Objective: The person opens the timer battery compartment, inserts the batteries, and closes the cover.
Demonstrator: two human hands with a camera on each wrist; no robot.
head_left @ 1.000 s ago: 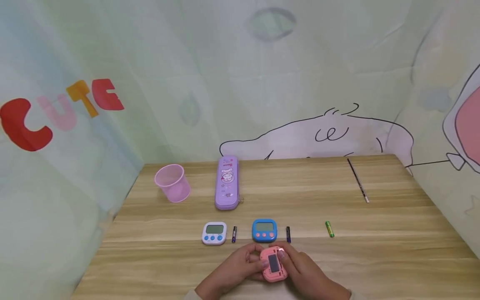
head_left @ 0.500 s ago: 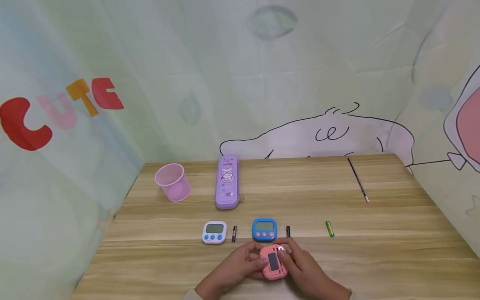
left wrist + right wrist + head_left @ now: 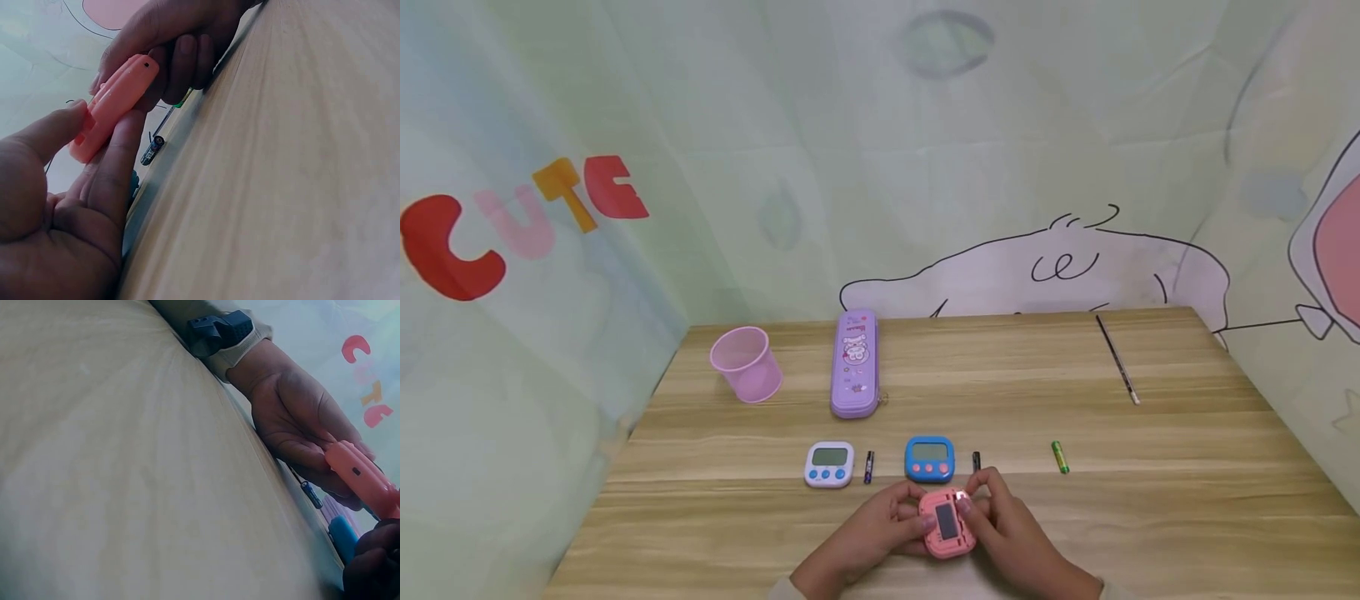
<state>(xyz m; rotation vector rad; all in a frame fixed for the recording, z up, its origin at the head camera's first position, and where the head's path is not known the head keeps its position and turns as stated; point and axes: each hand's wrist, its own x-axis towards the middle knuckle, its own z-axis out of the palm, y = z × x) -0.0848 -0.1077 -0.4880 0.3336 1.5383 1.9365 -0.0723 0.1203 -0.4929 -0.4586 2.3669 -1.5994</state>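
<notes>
Both hands hold a pink timer point(image 3: 948, 523) back side up above the near part of the table. The left hand point(image 3: 874, 533) pinches its left side, thumb on the back and fingers beneath, as the left wrist view shows of the timer point(image 3: 112, 106). At the upper right of the back, the right hand point(image 3: 1017, 542) presses its thumb near a shiny metal spot, its index finger at the timer's top corner. Just beyond lie a blue timer point(image 3: 929, 460) and a dark battery point(image 3: 977, 462), partly behind the right hand.
A white timer point(image 3: 829, 465) and a dark battery point(image 3: 868, 467) lie left of the blue timer. A green battery point(image 3: 1060, 457) lies to the right. Farther back are a pink cup point(image 3: 748, 367), a purple pencil case point(image 3: 854, 367) and a pencil point(image 3: 1117, 360).
The right hand's index finger has lifted and bent at the timer's top right, and that hand has shifted slightly. The left hand keeps its hold, and the timer has barely moved.
</notes>
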